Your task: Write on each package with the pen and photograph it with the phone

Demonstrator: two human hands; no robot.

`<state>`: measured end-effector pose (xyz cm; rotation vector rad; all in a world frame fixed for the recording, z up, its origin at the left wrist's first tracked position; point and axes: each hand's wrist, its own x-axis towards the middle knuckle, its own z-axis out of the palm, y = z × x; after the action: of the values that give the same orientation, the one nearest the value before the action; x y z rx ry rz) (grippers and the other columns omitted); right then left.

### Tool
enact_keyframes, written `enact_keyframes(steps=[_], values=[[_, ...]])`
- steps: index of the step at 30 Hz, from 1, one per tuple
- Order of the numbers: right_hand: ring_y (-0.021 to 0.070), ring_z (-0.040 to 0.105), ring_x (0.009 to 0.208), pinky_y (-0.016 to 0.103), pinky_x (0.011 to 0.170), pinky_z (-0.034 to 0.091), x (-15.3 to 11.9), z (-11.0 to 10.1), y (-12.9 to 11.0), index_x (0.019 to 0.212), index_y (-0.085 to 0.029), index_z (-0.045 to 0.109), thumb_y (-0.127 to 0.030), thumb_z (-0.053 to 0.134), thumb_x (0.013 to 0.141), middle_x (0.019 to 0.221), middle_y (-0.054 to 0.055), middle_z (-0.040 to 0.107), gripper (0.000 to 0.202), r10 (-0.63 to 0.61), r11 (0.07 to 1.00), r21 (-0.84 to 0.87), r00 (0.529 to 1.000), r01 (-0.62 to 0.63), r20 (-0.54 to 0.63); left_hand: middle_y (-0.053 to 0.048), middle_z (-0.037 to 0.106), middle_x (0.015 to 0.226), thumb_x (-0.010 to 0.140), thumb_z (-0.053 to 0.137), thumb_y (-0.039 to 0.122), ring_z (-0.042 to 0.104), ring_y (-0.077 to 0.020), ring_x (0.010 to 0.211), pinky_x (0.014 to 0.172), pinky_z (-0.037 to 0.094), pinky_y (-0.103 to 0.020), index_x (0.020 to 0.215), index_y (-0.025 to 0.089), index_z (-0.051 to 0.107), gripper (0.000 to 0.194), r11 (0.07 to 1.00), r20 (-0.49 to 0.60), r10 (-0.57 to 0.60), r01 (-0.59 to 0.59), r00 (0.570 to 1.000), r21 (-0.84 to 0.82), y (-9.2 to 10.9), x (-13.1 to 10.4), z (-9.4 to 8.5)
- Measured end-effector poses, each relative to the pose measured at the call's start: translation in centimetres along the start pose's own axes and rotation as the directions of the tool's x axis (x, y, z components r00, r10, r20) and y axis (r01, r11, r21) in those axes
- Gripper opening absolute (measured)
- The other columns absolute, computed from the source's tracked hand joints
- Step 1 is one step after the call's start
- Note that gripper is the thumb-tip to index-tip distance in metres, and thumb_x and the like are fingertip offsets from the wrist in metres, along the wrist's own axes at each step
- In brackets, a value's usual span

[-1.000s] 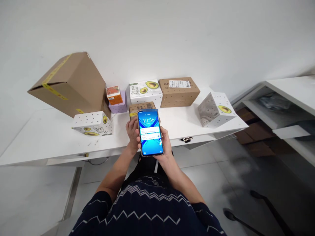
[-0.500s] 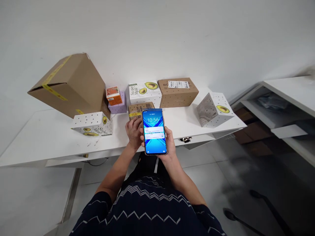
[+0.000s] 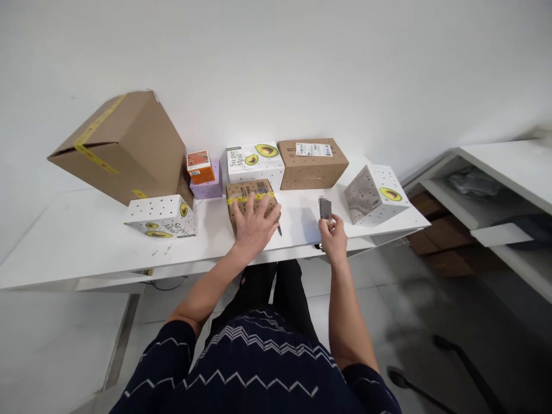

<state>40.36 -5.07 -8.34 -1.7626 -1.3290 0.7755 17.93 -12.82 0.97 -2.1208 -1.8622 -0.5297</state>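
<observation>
My left hand (image 3: pixel 253 230) lies with fingers spread over a small brown box (image 3: pixel 248 188) banded with yellow tape; nothing is gripped in it. Beside that box, a thin dark pen-like object (image 3: pixel 280 230) rests on the white desk (image 3: pixel 215 236). My right hand (image 3: pixel 333 234), near the desk's front edge, pinches the phone (image 3: pixel 325 210), which is tilted nearly edge-on, its screen not visible. Behind the small box stand a white avocado box (image 3: pixel 254 167) and a long brown box (image 3: pixel 313 169) with a label.
A large brown carton (image 3: pixel 129 146) stands at left, behind a white avocado box (image 3: pixel 161 217). An orange box (image 3: pixel 200 167) sits on a purple one (image 3: pixel 211 187). Another avocado box (image 3: pixel 376 194) stands at right. White shelving (image 3: pixel 495 150) is farther right.
The phone has moved right in my right hand and turned so its lit screen no longer shows. My left hand has let go of it and spread over the small brown box.
</observation>
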Motion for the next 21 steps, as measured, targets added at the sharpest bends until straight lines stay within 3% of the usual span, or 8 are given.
enact_keyframes(steps=[3,7,13,21], values=[[0.0348,0.055,0.11,0.047,0.093,0.042,1.1,0.9,0.3,0.144,-0.015,0.044,-0.045,0.051,0.088,0.125,0.021,0.06,0.064,-0.084,0.939,-0.333,0.996,0.083,0.013,-0.009,0.047,0.15,0.089,0.062,0.03,0.033,-0.0431,0.142,0.11,0.014,-0.077,0.133,0.036,0.056,0.045,0.999,0.09,0.037,-0.038,0.995,0.012,0.1,1.1,0.2],[0.0385,0.053,0.114,0.05,0.093,0.041,1.8,2.2,0.1,0.148,-0.017,0.04,-0.044,0.048,0.092,0.134,0.023,0.053,0.063,-0.13,0.814,-0.564,0.99,0.136,0.05,-0.01,0.05,0.148,0.089,0.062,0.03,0.035,-0.0431,0.14,0.11,0.019,-0.075,0.133,0.034,0.055,0.045,0.999,0.122,0.022,-0.027,0.992,0.037,-0.8,1.0,0.2],[0.0387,0.054,0.114,0.049,0.093,0.042,2.9,3.3,0.1,0.149,-0.016,0.039,-0.045,0.048,0.094,0.135,0.023,0.053,0.063,-0.172,0.716,-0.671,0.98,0.194,0.1,-0.012,0.049,0.149,0.089,0.062,0.028,0.032,-0.0449,0.142,0.11,0.016,-0.075,0.132,0.032,0.057,0.044,0.997,0.11,-0.071,0.066,0.991,0.046,-4.2,-0.6,-0.8],[0.0374,0.055,0.113,0.049,0.092,0.042,3.4,3.9,0.1,0.149,-0.016,0.039,-0.043,0.047,0.094,0.133,0.024,0.053,0.062,-0.171,0.682,-0.702,0.978,0.204,0.119,-0.012,0.05,0.148,0.091,0.057,0.035,0.035,-0.043,0.14,0.11,0.017,-0.073,0.134,0.031,0.055,0.043,0.991,0.089,-0.098,0.089,0.991,0.099,-9.2,-2.2,-1.6]])
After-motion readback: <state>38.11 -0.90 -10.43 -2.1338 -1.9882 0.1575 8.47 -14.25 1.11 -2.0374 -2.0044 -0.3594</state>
